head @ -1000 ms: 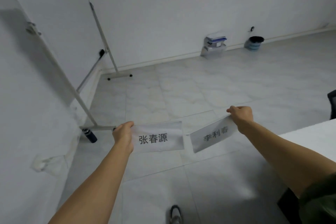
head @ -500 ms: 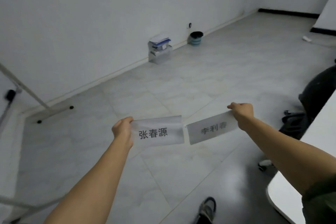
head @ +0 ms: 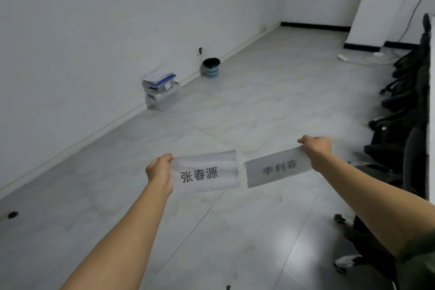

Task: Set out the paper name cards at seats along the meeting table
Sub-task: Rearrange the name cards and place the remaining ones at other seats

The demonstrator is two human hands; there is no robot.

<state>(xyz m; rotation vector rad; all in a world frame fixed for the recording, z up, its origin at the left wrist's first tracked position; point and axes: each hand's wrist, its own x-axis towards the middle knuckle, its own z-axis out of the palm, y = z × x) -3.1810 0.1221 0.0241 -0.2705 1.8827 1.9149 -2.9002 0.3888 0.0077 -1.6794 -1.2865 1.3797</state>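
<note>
Two paper name cards held out over the tiled floor (head: 235, 106), long axes left to right, print facing the camera; left card (head: 203, 172) pinched at its left end by the left hand (head: 159, 170); right card (head: 279, 169), tilted up to the right, pinched at its right end by the right hand (head: 316, 150)

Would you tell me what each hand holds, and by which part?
The left hand grips the left name card by its left end; the right hand pinches the right name card by its right end.

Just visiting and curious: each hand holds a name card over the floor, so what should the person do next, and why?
Probably turn right and step toward the black chairs. The left hand pinches the left card and the right hand the right card, both over bare floor, and seats show only at the right edge.
</note>
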